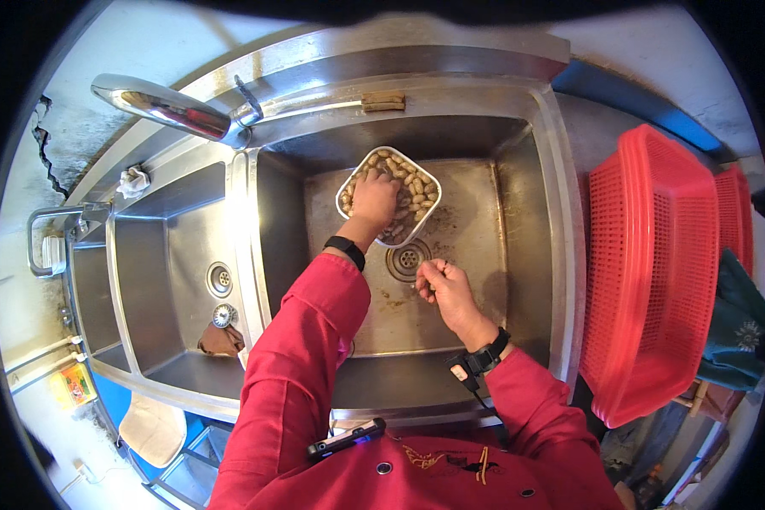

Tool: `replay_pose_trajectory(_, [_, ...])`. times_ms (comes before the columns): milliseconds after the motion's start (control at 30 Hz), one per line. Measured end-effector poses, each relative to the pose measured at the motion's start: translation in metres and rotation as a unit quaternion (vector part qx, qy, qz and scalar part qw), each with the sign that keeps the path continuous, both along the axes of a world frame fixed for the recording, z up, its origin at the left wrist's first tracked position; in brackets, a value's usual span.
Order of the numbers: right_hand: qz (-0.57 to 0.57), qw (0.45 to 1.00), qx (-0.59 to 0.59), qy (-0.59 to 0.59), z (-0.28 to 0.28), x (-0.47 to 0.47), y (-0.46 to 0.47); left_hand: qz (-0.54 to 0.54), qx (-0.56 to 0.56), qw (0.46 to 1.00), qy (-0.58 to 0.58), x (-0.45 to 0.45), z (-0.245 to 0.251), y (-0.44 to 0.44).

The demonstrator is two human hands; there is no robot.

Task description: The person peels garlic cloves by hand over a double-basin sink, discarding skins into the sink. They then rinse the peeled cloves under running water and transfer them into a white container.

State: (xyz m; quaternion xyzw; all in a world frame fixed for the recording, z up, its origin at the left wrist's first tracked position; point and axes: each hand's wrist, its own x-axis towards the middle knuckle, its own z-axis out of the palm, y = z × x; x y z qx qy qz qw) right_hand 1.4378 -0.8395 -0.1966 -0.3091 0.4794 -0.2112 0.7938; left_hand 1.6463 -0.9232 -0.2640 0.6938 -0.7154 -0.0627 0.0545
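Observation:
A square white plastic container [428,225] sits on the floor of the large stainless steel sink basin [465,306]. It is filled with unshelled peanuts [419,185] lying in water. My left hand [376,197] reaches in from the container's near left side, its fingertips hidden among the peanuts. Beyond the container's near edge, my right hand [447,288] hovers beside the basin drain [409,257] with its fingers curled. Whether those fingers enclose anything cannot be seen.
A chrome faucet [166,108] rises at the back left. Behind the basin lies a brush or scraper with a wooden block [383,101]. The smaller left basin [194,248] holds a drain strainer [224,315] and a brown cloth [220,341]. Stacked red plastic baskets [650,274] stand on the right.

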Motion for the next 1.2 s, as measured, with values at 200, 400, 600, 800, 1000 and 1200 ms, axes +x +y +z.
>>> replay_pose_trajectory(200, [-0.010,1.000,0.004,0.005,-0.001,-0.004,-0.003,0.117,-0.020,0.958,0.261,0.013,-0.009,0.011])
replay_pose_trajectory(400, [-0.050,0.999,-0.011,-0.009,-0.002,0.003,-0.015,0.209,-0.008,0.821,0.532,0.017,0.015,0.028])
replay_pose_trajectory(600, [-0.065,0.997,-0.008,-0.035,0.001,0.016,-0.023,0.135,-0.061,0.842,0.519,0.002,0.051,0.039])
replay_pose_trajectory(800, [-0.174,0.947,0.134,-0.236,0.003,0.024,-0.025,-0.050,-0.049,0.946,0.318,-0.049,0.101,0.088])
replay_pose_trajectory(1000, [-0.141,0.969,0.098,-0.179,0.009,0.012,-0.024,-0.139,-0.150,0.959,0.194,-0.069,0.126,0.107])
replay_pose_trajectory(1200, [-0.057,0.989,0.057,-0.123,0.022,0.008,-0.018,0.059,-0.145,0.914,0.374,-0.059,0.135,0.116])
